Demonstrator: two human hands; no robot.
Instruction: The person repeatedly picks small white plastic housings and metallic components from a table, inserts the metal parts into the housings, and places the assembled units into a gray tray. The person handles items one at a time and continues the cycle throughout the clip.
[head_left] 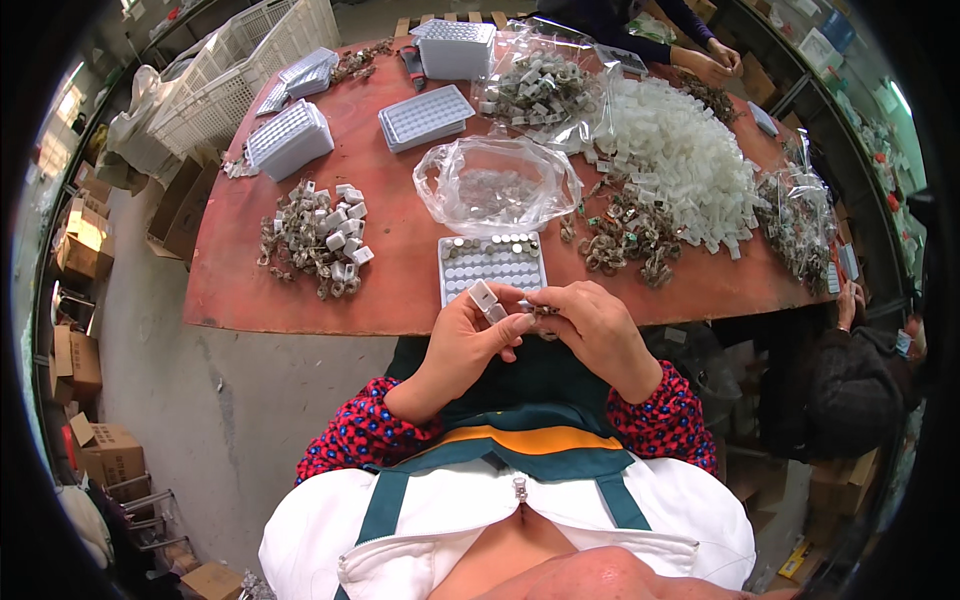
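Observation:
Over the table's near edge, my left hand (452, 350) grips a small white plastic casing (483, 295) between thumb and fingers, with another pale piece just below it. My right hand (606, 332) meets it from the other side, its fingertips pinched on a small brownish wired part (543, 310), partly hidden by the fingers. Directly beyond both hands lies a white tray (443, 272) with rows of round pockets. Small round metallic pieces sit in its far rows. Behind the tray, an open clear plastic bag (432, 190) holds translucent small pieces.
White casings with coiled wires (325, 235) form a heap at left. A large pile of translucent casings (680, 150) and brown wired parts (630, 240) fills the right. Stacked trays (427, 115) stand at the back. Two other people work at the far and right sides.

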